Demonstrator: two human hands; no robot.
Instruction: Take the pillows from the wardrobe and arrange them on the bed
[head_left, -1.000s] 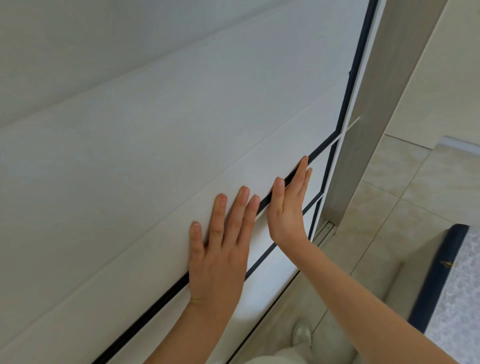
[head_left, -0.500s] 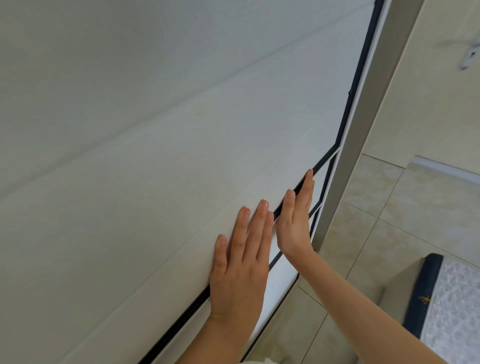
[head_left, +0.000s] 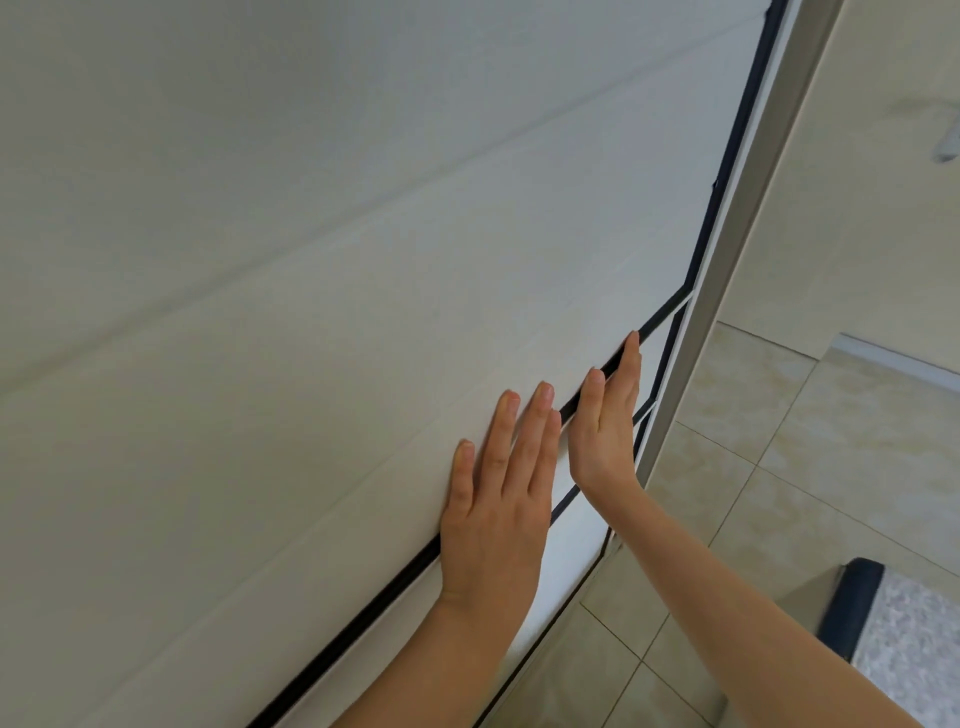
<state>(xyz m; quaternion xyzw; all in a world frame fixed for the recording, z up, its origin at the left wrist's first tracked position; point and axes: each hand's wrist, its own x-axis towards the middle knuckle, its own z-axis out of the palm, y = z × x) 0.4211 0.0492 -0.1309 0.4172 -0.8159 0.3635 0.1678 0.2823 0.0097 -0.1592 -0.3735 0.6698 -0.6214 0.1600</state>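
Note:
A white sliding wardrobe door (head_left: 337, 322) with black edging fills most of the view. My left hand (head_left: 498, 499) lies flat on the door panel, fingers stretched out, just beside the black strip. My right hand (head_left: 605, 431) presses edge-on against the same strip, fingers straight and together. Neither hand holds anything. No pillows are in sight; the wardrobe's inside is hidden behind the door. A corner of the bed (head_left: 904, 639), with a dark blue rim and pale patterned cover, shows at the lower right.
A grey wardrobe frame post (head_left: 727, 249) stands right of the door. Beige floor tiles (head_left: 779, 467) spread to the right, below a cream wall (head_left: 857, 208).
Both hands have slid rightwards along the door, close to the frame post. The view has shifted right, and less of the bed shows.

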